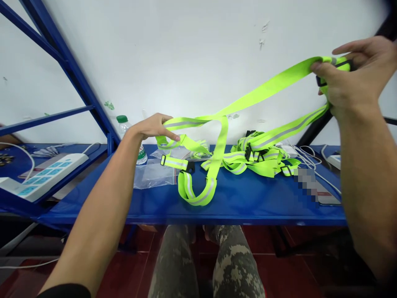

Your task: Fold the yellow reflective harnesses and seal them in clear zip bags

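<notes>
Between my hands stretches a neon-yellow reflective strap harness with grey stripes and black buckles. My right hand, raised at the upper right, grips its folded end near black plastic pieces. At the left, my left hand has thumb and fingers closed on another part of the webbing. A loop with a black buckle dangles from the middle, low over the blue shelf. Behind it lies a heap of similar reflective straps, with several buckles showing; whether the held straps touch this heap I cannot tell.
Clear plastic bags lie near a green-capped bottle. A power strip sits on the left behind a blue metal frame. White cables and a partly pixelated flat item are at the right.
</notes>
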Action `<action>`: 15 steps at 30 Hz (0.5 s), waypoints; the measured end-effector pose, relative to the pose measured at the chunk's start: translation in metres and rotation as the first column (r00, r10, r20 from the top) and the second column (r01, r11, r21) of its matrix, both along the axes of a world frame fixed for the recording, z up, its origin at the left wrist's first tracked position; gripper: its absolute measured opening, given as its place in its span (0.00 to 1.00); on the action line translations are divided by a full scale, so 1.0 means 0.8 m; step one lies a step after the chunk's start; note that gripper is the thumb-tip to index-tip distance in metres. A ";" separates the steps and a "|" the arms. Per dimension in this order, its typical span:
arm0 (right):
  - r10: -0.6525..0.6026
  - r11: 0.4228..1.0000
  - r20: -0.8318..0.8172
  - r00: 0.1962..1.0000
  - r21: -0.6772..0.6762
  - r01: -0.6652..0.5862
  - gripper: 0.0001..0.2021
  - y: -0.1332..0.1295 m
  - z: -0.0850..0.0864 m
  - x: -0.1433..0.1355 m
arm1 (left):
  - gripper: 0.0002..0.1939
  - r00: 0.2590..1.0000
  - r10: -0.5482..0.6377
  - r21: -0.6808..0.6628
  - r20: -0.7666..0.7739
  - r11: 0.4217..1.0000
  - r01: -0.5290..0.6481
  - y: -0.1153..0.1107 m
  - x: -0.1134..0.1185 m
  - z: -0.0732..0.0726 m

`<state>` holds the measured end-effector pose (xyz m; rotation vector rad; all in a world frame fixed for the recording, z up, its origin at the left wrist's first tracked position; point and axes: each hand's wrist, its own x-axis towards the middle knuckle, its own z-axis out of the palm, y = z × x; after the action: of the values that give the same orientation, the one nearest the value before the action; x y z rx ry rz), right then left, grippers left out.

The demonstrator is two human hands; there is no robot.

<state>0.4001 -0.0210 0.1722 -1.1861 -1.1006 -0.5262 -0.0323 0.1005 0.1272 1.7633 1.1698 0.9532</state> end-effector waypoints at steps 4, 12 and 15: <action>0.251 0.963 0.015 0.968 -0.109 -0.248 0.26 -0.015 -0.014 0.007 | 0.11 0.947 0.050 0.166 -0.318 0.986 0.004 0.013 -0.001 -0.011; 0.255 0.715 0.085 0.963 -0.687 -0.129 0.21 -0.041 -0.046 0.028 | 0.19 0.883 0.435 0.312 0.176 0.826 -0.469 0.023 0.051 -0.025; 0.233 0.578 0.231 0.945 -0.814 0.057 0.11 -0.038 -0.062 0.012 | 0.20 0.879 0.295 0.098 0.375 0.930 -0.354 0.022 0.075 -0.020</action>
<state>0.4097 -0.0516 0.1230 -1.8786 -1.7827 -0.0843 0.0280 0.1182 0.1110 1.4524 1.1944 1.5398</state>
